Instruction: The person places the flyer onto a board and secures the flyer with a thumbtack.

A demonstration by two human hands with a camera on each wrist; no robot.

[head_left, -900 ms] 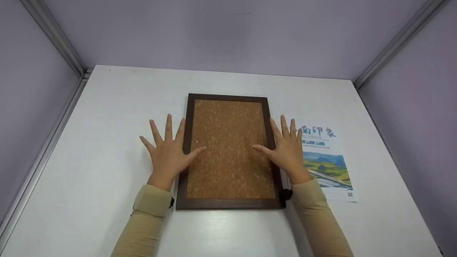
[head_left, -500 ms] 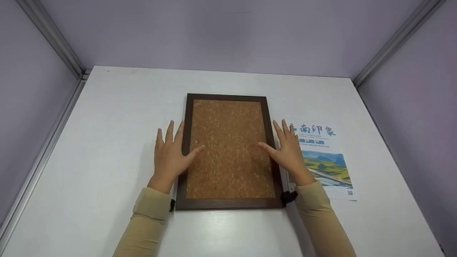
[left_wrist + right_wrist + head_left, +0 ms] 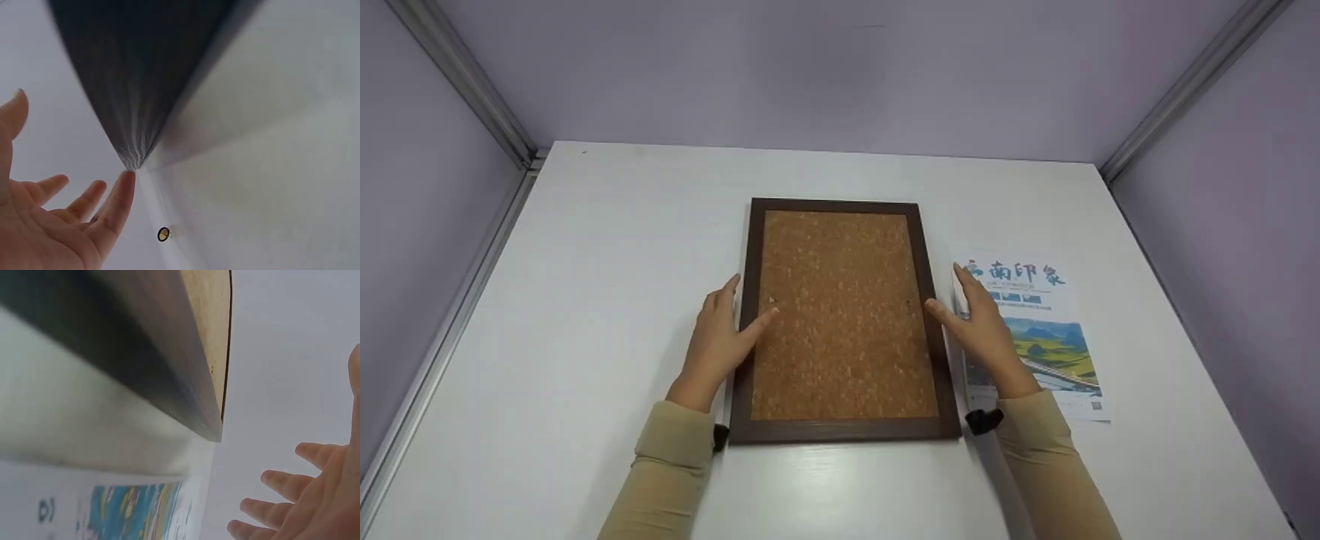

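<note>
1. The left hand [image 3: 718, 339] is set with its grip apart, thumb on the cork board [image 3: 840, 315], fingers by its left edge.
2. The right hand [image 3: 984, 330] mirrors this along the right edge, bracketing the frame.
3. The board lies flat mid-counter [image 3: 607, 247]; a leaflet [image 3: 1039, 330] lies beside it, under the right hand.

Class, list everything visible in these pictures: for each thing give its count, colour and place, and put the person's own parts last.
Cork board: one, brown cork in a dark wooden frame, flat at the table's middle.
Leaflet: one, white with blue characters and a landscape photo, right of the board.
Pushpin: one, yellowish, on the table, seen in the left wrist view.
Table: one, white.
Walls: lilac, around the table.
Left hand: at the board's left edge, thumb on the cork.
Right hand: at the board's right edge.
</note>
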